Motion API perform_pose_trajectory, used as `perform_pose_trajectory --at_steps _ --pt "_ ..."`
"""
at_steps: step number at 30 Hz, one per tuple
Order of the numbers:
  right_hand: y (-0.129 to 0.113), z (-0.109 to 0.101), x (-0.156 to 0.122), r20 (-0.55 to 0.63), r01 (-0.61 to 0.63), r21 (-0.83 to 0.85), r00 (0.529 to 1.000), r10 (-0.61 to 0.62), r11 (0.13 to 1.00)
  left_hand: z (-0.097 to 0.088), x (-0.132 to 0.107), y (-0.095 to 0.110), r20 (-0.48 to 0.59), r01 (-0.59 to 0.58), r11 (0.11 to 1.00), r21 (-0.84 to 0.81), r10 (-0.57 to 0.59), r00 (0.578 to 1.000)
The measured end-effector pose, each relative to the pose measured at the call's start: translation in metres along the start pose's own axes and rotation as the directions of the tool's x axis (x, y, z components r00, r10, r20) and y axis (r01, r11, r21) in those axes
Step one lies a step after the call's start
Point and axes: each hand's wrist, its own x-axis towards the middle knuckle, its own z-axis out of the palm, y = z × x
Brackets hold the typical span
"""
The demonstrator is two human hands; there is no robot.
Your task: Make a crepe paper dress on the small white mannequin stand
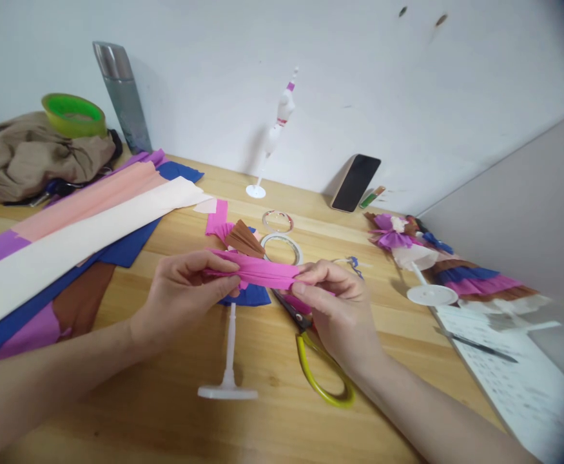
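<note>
A folded strip of pink crepe paper (268,272) is stretched level between my hands. My left hand (185,290) pinches its left end, and my right hand (342,303) pinches the right end between thumb and fingers. Just behind and below it, partly hidden, stands a white stand (230,361) bearing blue pleated paper (247,296). A brown paper fan (245,238) shows above the strip. Scissors with yellow handles (311,361) lie beneath my right hand, their blades partly covered.
Rolls of tape (282,248) lie behind the strip. Long crepe paper sheets (83,232) cover the left side. A bottle (126,96), a white figure on a stand (282,113) and a phone (356,182) stand at the back. Paper-dressed pieces (485,277) and a pen (482,347) lie right.
</note>
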Motion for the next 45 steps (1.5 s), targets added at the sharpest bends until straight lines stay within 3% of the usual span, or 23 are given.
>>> perform_pose_trajectory --at_steps 6,19,24,31,37,45 --pt "0.003 -0.001 0.000 0.007 0.031 -0.020 0.999 -0.031 0.999 0.001 0.002 0.001 0.032 0.134 0.989 -0.069 -0.133 0.991" --pt "0.009 -0.003 -0.001 0.016 0.136 -0.129 0.991 -0.135 0.982 0.001 0.000 -0.006 0.049 0.119 0.984 -0.132 -0.113 0.992" --pt "0.014 -0.003 -0.003 -0.006 0.153 -0.164 0.988 -0.156 0.975 0.003 -0.001 -0.007 0.010 0.113 0.982 -0.154 -0.113 0.994" --pt "0.012 0.001 -0.004 -0.033 0.266 -0.295 0.957 -0.288 0.918 0.002 0.001 -0.007 -0.054 0.137 0.981 -0.139 -0.145 0.988" --pt "0.010 0.002 -0.003 -0.020 0.339 -0.396 0.926 -0.377 0.854 -0.001 0.001 -0.013 -0.062 0.067 0.997 -0.044 -0.070 0.996" --pt "0.009 0.002 -0.001 -0.005 0.301 -0.414 0.943 -0.332 0.859 -0.004 0.001 -0.015 -0.029 -0.002 0.999 0.033 0.003 1.000"
